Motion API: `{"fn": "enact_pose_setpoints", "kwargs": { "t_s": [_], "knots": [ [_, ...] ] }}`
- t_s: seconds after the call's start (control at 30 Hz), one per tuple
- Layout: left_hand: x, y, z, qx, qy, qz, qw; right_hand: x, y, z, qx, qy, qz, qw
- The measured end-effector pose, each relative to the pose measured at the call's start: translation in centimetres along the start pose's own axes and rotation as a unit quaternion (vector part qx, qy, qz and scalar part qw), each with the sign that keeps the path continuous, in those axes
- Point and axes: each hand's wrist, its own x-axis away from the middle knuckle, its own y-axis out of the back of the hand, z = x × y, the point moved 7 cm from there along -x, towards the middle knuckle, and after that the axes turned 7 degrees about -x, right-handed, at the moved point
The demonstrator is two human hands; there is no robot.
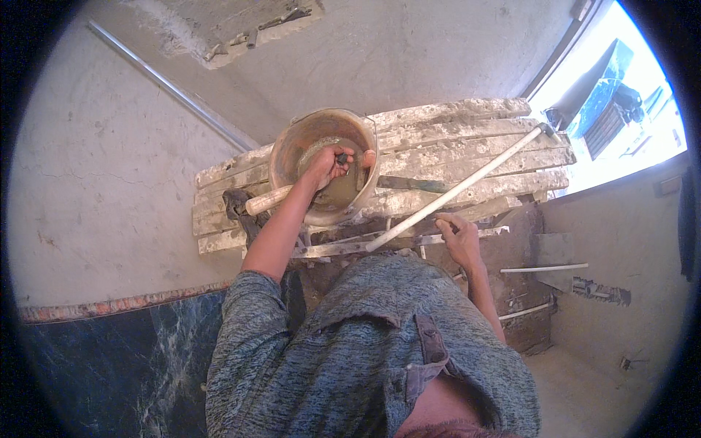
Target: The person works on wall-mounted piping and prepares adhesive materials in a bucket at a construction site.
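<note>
The round, rust-orange metal pan (321, 164), crusted with grey mortar, sits on the stack of mortar-splashed wooden planks (453, 153) that serves as a bench, toward its left end and close to its near edge. The left hand (330, 164) reaches down inside the pan, its grip closed around a dark tool handle (342, 158); the working end is buried in the wet grey mix, so what kind of tool it is cannot be told. Just left of the pan a pale wooden handle (268, 200) pokes out from under the forearm. To the pan's right, a long pale-handled hammer (460, 188) lies slantwise across the planks, its head far from the pan. The right hand (458, 235) has its fingers curled over the front plank edge below that handle, clamped on the wood as a brace.

The pan stands near the edge, so a hard scrape toward the body could tip or slide it off. The loose planks could shift under the bracing hand, and the slanted hammer could roll off if they are jolted.
</note>
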Motion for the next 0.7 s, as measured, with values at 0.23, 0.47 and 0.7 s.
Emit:
{"fn": "enact_pose_setpoints", "kwargs": {
  "t_s": [0.23,0.47,0.7],
  "knots": [
    [0.1,0.7,-0.3,-0.261,-0.054,-0.109,0.957,0.1,-0.6,-0.7,-0.006,-0.027,0.004,1.000],
    [0.6,0.7,-1.0,-0.513,-0.131,-0.222,0.819,0.3,-1.0,-1.0,-0.006,0.011,-0.014,1.000],
    [0.2,0.4,-1.1,-0.499,-0.139,-0.201,0.832,0.6,-0.7,-1.0,-0.017,-0.005,-0.022,1.000]
  ]
}}
